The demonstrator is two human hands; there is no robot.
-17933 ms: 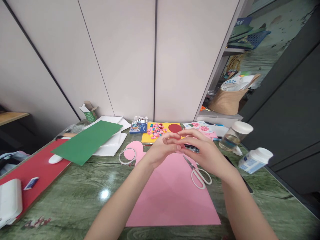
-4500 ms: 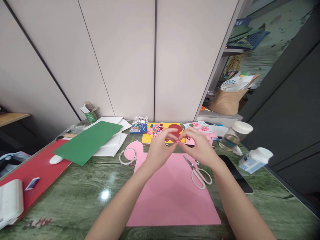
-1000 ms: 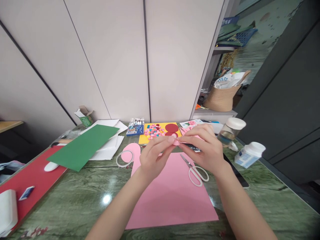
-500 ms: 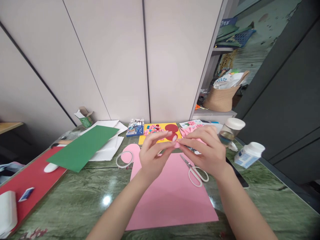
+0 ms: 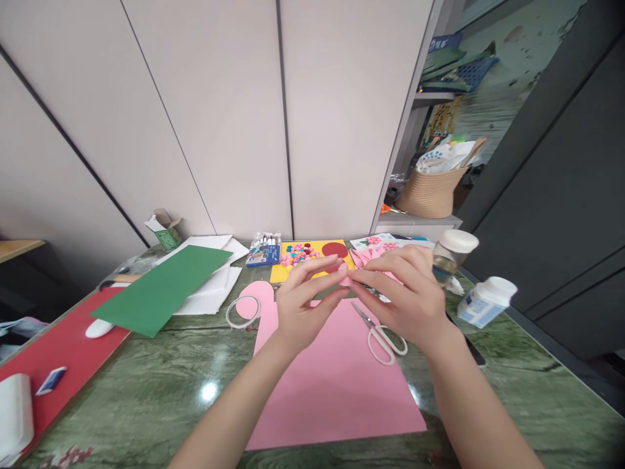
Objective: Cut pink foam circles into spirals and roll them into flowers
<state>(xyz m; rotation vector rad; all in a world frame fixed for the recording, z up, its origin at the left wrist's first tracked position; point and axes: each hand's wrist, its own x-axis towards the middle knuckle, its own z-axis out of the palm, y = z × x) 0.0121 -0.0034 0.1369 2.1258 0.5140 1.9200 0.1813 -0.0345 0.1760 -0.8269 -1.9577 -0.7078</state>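
Observation:
Between the fingertips of my left hand (image 5: 305, 303) and my right hand (image 5: 407, 293) is a small pink piece (image 5: 346, 281), perhaps rolled paper. Both hands pinch it above the far edge of a pink paper sheet (image 5: 332, 391). Scissors with white handles (image 5: 383, 339) lie on the sheet's right part, below my right hand. To the left of my left hand sits a roll of tape (image 5: 243, 312) on a rounded pink paper piece (image 5: 261, 294). Behind the hands, a yellow sheet (image 5: 277, 273) bears several small coloured rolls (image 5: 300, 253) and a red circle (image 5: 334, 250).
Green paper (image 5: 163, 286) overlaps white sheets (image 5: 215, 293) at left, near a red sheet (image 5: 73, 345). A blue marker box (image 5: 263, 254) stands by the wall. On the right are a lidded jar (image 5: 452, 251), a white bottle (image 5: 488, 301) and a dark phone-like slab (image 5: 473, 352).
Both hands have shifted slightly to the right. The left fingertips have closed in around the pink piece, and the pale oval seen there earlier no longer shows.

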